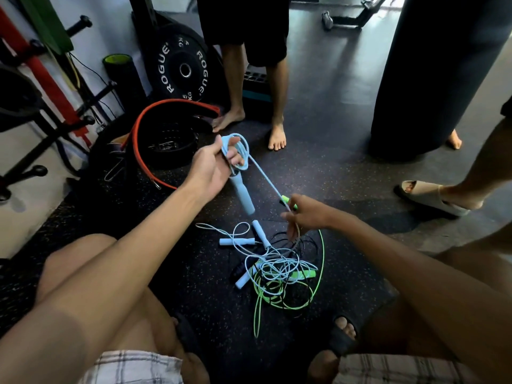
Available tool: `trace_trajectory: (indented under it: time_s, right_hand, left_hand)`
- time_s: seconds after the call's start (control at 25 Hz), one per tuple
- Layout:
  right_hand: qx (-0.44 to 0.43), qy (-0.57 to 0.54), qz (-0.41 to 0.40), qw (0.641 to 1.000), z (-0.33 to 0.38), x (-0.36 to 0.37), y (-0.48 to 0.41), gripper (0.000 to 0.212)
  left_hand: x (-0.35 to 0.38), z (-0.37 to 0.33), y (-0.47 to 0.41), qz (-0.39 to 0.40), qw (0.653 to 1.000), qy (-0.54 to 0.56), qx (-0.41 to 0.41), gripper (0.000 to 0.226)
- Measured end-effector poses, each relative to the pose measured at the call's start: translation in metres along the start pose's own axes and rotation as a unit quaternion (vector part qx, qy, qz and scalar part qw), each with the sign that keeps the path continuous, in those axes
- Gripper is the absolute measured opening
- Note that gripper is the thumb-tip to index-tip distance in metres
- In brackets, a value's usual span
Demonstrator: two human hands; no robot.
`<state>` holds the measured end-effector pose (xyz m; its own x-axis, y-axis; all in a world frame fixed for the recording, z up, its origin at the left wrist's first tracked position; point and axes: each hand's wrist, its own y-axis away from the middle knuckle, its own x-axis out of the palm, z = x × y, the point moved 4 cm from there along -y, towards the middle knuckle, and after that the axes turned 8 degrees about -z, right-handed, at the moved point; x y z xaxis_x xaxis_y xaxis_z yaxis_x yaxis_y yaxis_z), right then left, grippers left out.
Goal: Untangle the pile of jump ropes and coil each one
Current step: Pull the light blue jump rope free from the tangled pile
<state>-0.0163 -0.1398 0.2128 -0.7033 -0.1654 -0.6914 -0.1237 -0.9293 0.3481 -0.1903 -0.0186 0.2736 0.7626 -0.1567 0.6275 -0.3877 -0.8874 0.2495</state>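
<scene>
Gripping a few pale blue loops and a blue handle (243, 194), the left hand (213, 167) is raised above the mat (194, 286). The right hand (307, 214) pinches the taut blue rope (266, 177) beside a green handle (285, 200). Blue, green and black ropes lie tangled in a pile (279, 270) mid-mat. A weight plate (181, 69) reads "ROGUE".

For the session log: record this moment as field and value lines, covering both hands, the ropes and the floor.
left hand: raised, grips light blue rope coils and one blue handle
right hand: pinches the taut light blue cord beside a green handle
pile: light blue, green and black ropes tangled on the floor mat
coiled so far: none finished
bystanders: bare feet beyond the pile
</scene>
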Motion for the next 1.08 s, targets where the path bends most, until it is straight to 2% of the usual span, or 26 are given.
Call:
trace_trajectory:
  time_s: [0.28,0.44,0.52,0.6,0.8,0.96,1.08]
  right_hand:
    - [-0.079,-0.032,-0.055,0.995,0.019,-0.003,0.003,0.013]
    - [-0.162,0.030,-0.074,0.984,0.035,-0.003,0.011,0.012]
    - [-0.199,0.036,-0.083,0.976,0.045,-0.005,0.015,0.023]
    - [-0.229,0.022,-0.100,0.968,0.054,-0.008,0.019,0.027]
    - [-0.239,-0.044,-0.173,0.955,0.059,-0.022,0.024,0.024]
    - [-0.231,-0.074,-0.241,0.940,0.055,-0.036,0.022,0.024]
    - [-0.226,-0.112,-0.267,0.930,0.053,-0.042,0.020,0.012]
  left_hand:
    - [-0.024,-0.005,-0.008,-0.144,0.985,0.000,0.096,0.038]
    - [-0.026,-0.001,-0.006,-0.155,0.971,-0.114,0.139,0.034]
    - [-0.022,0.004,-0.003,-0.133,0.951,-0.218,0.174,0.031]
    - [-0.015,0.010,0.001,-0.091,0.916,-0.338,0.197,0.029]
    - [0.002,0.032,0.013,0.033,0.845,-0.508,0.164,0.030]
    - [0.005,0.051,0.019,0.130,0.854,-0.501,0.052,0.041]
    - [0.010,0.058,0.026,0.179,0.871,-0.458,-0.010,0.052]
